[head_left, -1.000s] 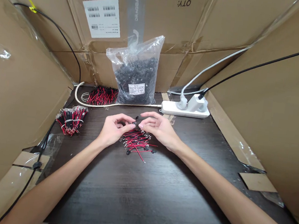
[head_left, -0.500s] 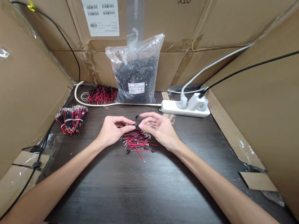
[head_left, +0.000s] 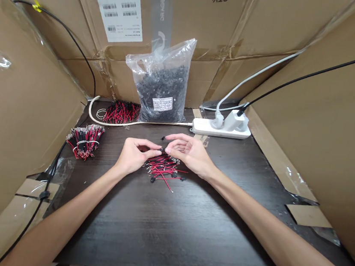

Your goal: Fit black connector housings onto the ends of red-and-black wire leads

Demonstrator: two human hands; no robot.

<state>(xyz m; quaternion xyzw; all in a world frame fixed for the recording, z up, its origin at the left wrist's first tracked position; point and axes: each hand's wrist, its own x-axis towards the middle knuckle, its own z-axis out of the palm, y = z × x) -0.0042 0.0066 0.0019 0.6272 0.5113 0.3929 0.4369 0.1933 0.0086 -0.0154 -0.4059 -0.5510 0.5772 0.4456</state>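
My left hand (head_left: 138, 154) and my right hand (head_left: 191, 153) meet above a loose pile of red and black wires (head_left: 163, 168) with metal tips. The left thumb and index finger pinch a small black part (head_left: 162, 150). Opposite it, the right thumb is pressed to the fingers behind it, almost touching the left fingertips; what they grip is too small to make out. Another small black piece (head_left: 163, 138) shows by the right index fingertip. At the pile's near edge lies a black plastic part (head_left: 152, 180).
Tied bundles of red and black wires (head_left: 85, 141) lie at the left. Behind are a heap of wires (head_left: 121, 112), a clear bag of black parts (head_left: 163, 88) and a white power strip (head_left: 220, 128) with plugs. Cardboard walls (head_left: 313, 102) enclose the dark table (head_left: 165, 235).
Both hands stay almost in place, fingertips together. The small black part between them shows slightly more clearly. The whole view has shifted very slightly.
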